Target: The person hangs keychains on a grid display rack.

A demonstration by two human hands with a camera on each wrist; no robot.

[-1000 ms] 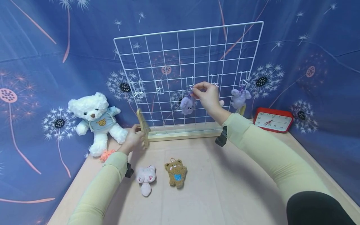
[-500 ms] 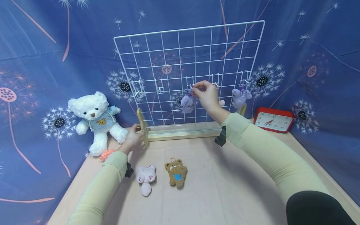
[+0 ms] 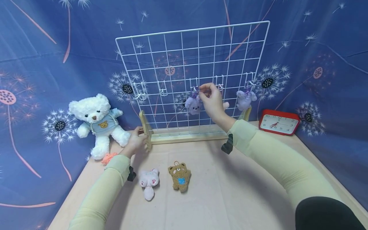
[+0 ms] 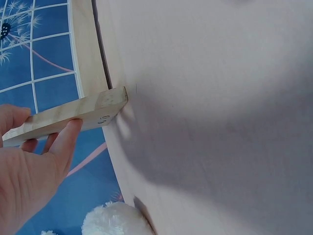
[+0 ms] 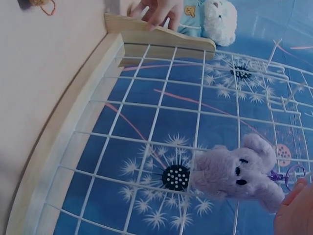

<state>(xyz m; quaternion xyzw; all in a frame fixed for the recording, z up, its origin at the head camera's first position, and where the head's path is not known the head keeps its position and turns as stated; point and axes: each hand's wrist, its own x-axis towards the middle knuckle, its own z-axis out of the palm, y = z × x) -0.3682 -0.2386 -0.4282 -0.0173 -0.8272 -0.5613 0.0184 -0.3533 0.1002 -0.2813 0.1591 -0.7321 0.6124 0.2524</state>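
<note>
In the head view my left hand (image 3: 137, 142) grips the wooden end foot (image 3: 145, 131) of a white wire grid rack (image 3: 198, 60). The left wrist view shows the thumb on one face of the foot and fingers on the other. My right hand (image 3: 212, 100) is beside a purple plush keychain (image 3: 194, 105) that hangs in front of the grid. Its fingertips are right at the purple ring (image 5: 295, 177), which shows nearly whole above the plush head. A second purple plush (image 3: 245, 99) hangs on the rightmost hook; a pinkish plush (image 3: 226, 105) is mostly hidden behind my right wrist.
White hooks (image 3: 163, 92) sit on the grid's left side. A pale pink plush (image 3: 149, 182) and a brown bear plush (image 3: 180, 177) lie on the table. A white teddy bear (image 3: 97, 123) and orange yarn (image 3: 108, 158) are left; a red clock (image 3: 279, 122) is right.
The right fingers have shifted slightly right, away from the plush's ring. The purple plush has turned a little and hangs slightly further right. My left hand keeps its place.
</note>
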